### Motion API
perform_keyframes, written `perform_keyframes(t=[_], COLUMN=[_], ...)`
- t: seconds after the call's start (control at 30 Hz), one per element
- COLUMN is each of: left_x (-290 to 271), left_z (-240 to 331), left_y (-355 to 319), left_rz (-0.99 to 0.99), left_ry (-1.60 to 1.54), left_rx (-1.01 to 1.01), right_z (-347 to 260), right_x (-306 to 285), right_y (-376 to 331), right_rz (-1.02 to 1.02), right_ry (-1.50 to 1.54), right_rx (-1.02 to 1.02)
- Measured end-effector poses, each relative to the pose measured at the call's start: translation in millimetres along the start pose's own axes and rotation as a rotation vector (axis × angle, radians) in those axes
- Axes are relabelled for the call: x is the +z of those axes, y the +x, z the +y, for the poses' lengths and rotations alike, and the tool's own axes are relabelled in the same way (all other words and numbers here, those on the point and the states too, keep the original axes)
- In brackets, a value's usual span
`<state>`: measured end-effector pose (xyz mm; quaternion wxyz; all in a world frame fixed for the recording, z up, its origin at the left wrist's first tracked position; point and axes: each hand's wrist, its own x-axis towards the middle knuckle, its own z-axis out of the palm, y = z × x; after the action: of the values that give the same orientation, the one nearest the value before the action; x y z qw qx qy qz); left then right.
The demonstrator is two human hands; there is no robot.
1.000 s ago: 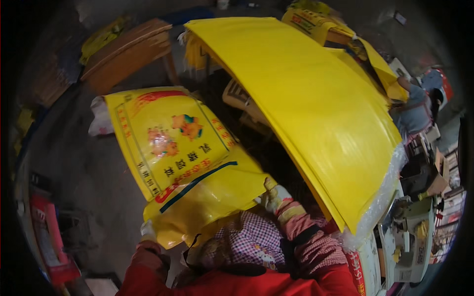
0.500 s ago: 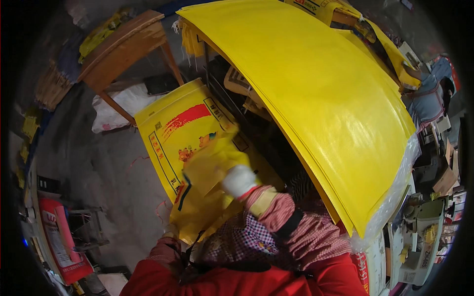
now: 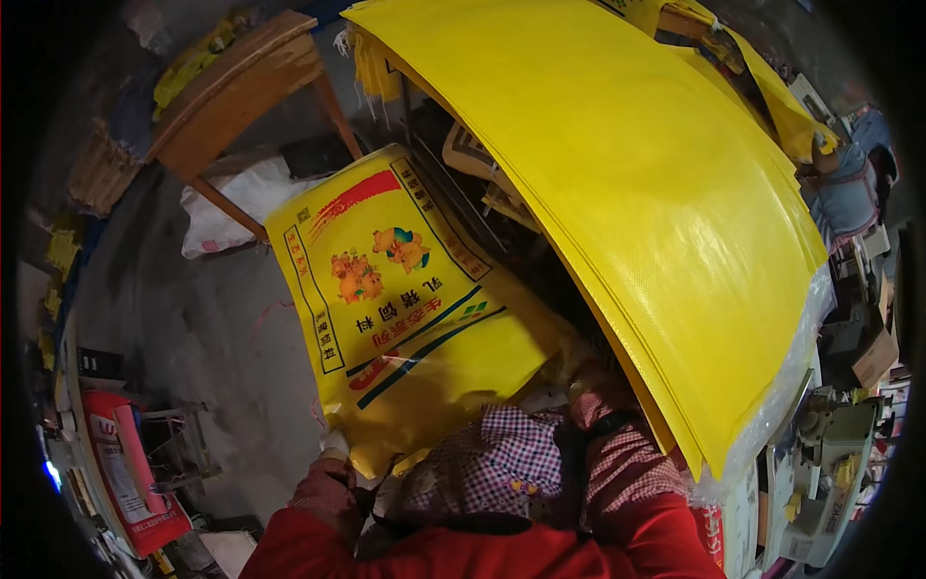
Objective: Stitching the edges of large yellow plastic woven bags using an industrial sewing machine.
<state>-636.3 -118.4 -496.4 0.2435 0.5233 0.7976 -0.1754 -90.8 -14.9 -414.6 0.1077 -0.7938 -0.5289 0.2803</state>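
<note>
Gripping the printed yellow sack (image 3: 405,299), the left hand (image 3: 336,446) pinches its edge.

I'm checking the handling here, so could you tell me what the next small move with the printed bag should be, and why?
Probably draw the printed bag clear toward the left. The left hand grips its near edge, while its right side lies tucked under the yellow stack, where the right hand is hidden.

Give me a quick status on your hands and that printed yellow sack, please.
Left hand gripping the printed yellow sack at its near edge. Right hand hidden under the sack. Big stack of plain yellow sheets overhanging on the right.
</note>
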Motion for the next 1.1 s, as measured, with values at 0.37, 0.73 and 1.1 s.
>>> perform_keyframes(t=[0.37, 0.73, 1.1], left_x=[-31.5, -16.9, -168.6], left_z=[53.1, 39.5, 184.8], left_y=[-7.0, 55.4, -28.5], left_rz=[0.046, -0.095, 0.283], left_ry=[-0.296, -0.884, -0.155], left_rx=[-0.171, -0.043, 0.266], right_z=[-22.1, -73.3, -40.2], right_x=[-22.0, -120.2, -278.1], right_y=[-7.4, -111.0, -261.7], right_rz=[0.022, 0.014, -0.017], right_ry=[0.173, 0.593, 1.054], right_rx=[0.044, -0.144, -0.763])
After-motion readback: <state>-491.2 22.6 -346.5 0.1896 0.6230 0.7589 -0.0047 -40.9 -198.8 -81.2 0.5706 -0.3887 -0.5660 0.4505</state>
